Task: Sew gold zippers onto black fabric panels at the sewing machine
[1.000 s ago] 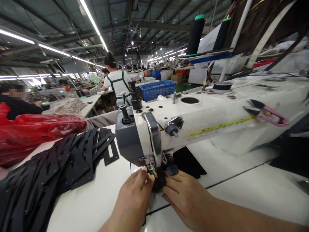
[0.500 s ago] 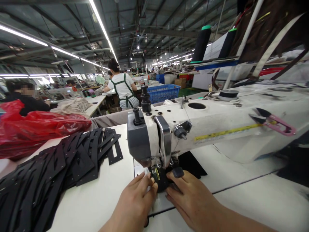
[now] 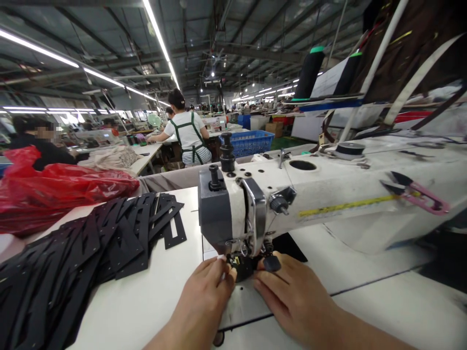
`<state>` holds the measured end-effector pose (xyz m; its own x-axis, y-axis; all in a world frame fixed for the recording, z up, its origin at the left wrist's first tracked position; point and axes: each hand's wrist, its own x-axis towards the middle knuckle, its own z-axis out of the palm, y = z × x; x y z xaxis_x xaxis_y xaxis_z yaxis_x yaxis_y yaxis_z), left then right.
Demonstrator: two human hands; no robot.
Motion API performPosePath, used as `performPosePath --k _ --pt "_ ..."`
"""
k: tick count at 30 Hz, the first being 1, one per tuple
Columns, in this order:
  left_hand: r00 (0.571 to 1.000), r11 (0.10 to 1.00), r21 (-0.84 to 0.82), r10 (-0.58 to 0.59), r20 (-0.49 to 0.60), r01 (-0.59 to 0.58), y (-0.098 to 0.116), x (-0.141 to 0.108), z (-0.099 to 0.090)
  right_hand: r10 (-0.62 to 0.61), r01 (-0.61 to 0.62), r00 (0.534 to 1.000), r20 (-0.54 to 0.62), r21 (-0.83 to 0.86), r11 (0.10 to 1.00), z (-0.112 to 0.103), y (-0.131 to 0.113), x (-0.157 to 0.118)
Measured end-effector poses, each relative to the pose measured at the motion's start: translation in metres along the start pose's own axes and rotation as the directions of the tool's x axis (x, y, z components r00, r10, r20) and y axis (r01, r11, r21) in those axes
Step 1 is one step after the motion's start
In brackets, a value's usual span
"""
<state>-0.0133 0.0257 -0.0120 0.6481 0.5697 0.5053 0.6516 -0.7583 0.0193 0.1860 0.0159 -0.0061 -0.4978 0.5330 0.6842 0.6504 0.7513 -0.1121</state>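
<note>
Blue basket [image 3: 255,142]: contents unclear | left hand [image 3: 207,291] pinches black piece [image 3: 243,270] | right hand [image 3: 297,294] grips it

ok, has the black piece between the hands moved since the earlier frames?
Yes: judged against the machine head, the black piece has gone farther in beneath it, away from the person.

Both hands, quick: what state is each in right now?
Left hand: fingers bent, at the near left edge of the black piece; grip unclear.
Right hand: fingertips at its right side, partly hidden; grip cannot be told.
</note>
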Motion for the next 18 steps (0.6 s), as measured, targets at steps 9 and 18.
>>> performPosePath --k 9,18 --pt "0.999 0.999 0.024 -0.032 -0.030 0.033 0.000 -0.006 0.001 -0.033 0.031 0.999 0.032 0.055 0.998 0.014 0.005 0.009" --pt "0.996 0.995 -0.056 -0.080 -0.033 0.078 -0.005 0.004 0.001 0.007 -0.010 0.999 0.054 0.062 0.998 0.018 0.011 0.011"
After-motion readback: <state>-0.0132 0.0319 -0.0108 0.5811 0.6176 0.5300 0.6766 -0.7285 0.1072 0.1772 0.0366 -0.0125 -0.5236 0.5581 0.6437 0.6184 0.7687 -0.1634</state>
